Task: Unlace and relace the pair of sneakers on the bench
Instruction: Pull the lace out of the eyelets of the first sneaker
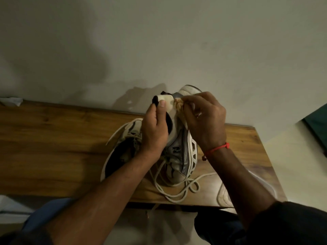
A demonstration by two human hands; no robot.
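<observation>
Bench (53,138): wooden, set against a pale wall (159,41).
Raised sneaker (178,149): white and grey, tipped up on the bench between both hands, sole side facing right, dark lining showing at the collar.
Left hand (154,131): grasping the raised sneaker at its upper end, thumb pressed on the white padded part.
Right hand (207,119): fingers curled, pinching a frayed pale piece at the sneaker's top edge; whether this is lace or fabric cannot be told.
Second sneaker (120,151): lies on the bench just left of the raised one, opening visible.
Lace (178,191): white, loose, looped on the bench near its front edge.
Wrist thread (218,147): red, on the right wrist.
</observation>
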